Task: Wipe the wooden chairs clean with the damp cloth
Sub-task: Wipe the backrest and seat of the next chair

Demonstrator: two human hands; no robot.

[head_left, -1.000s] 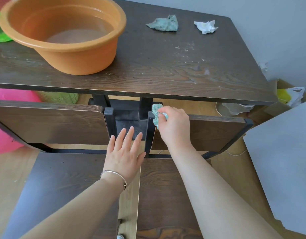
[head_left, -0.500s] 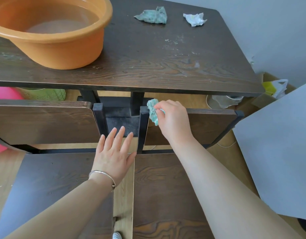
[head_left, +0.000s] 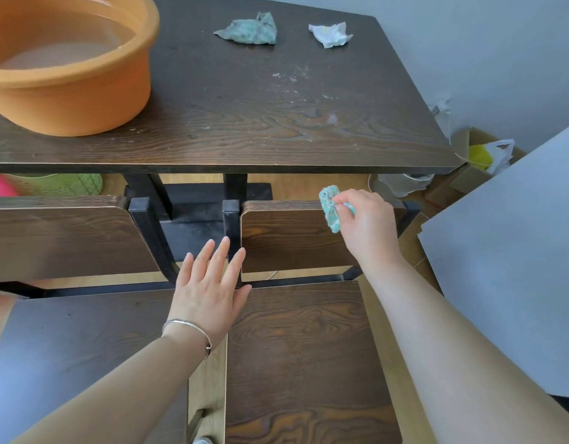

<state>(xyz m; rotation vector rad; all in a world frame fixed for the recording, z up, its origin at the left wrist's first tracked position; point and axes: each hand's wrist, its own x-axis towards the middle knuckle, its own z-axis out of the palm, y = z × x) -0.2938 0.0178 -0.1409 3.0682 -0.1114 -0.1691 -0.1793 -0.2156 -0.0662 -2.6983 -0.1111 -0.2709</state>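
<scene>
Now your right hand (head_left: 366, 230) pinches the cloth (head_left: 329, 209) on the backrest (head_left: 286, 241) top edge, left hand (head_left: 209, 286) flat, empty; a thin pinch could drop it behind.

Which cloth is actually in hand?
The bright teal cloth, pinched by the right hand on the right chair's backrest; the duller green cloth lies on the table.
</scene>
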